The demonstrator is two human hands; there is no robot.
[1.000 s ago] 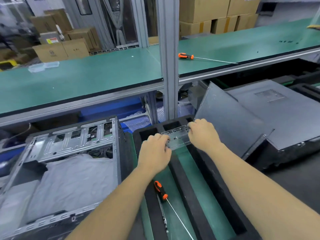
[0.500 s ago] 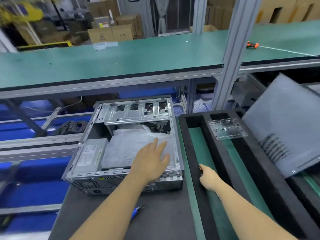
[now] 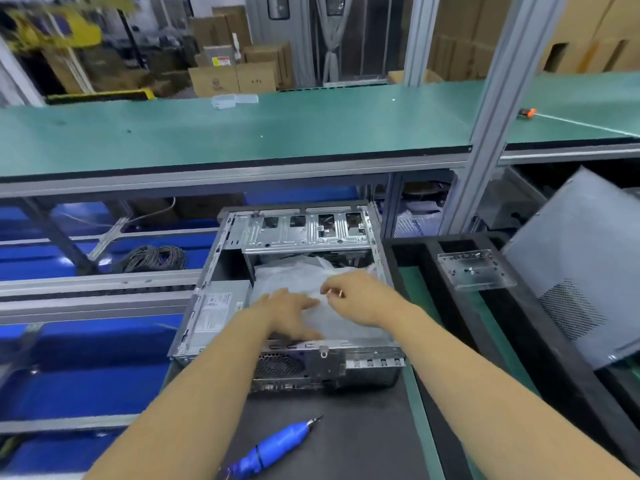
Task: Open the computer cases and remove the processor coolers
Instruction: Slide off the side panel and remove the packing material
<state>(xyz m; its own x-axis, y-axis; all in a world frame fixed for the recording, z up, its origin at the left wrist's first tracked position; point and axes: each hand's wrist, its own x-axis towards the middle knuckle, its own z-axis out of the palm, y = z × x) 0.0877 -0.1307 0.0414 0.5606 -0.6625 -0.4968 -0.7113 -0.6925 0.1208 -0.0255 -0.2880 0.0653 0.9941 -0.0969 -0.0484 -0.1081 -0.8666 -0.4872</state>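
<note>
An open silver computer case [image 3: 367,358] lies on its side on the dark mat in front of me. A white wrapping sheet [image 3: 294,271] covers its inside, so no cooler is visible. My left hand [image 3: 291,313] rests flat on the sheet with its fingers spread. My right hand [image 3: 360,296] is beside it over the sheet, fingers curled and pinching the sheet. The drive cage [image 3: 304,230] sits at the case's far end and the power supply [image 3: 218,311] at its left.
A blue electric screwdriver [image 3: 273,448] lies on the mat near me. To the right, a black foam tray [image 3: 519,341] holds a clear bracket [image 3: 474,270], and a grey side panel [image 3: 581,265] leans there. An orange screwdriver [image 3: 528,113] lies on the green shelf behind an aluminium post [image 3: 498,98].
My view turned left from the foam tray to the open case. My right hand left the tray and came onto the white sheet beside my left hand.
</note>
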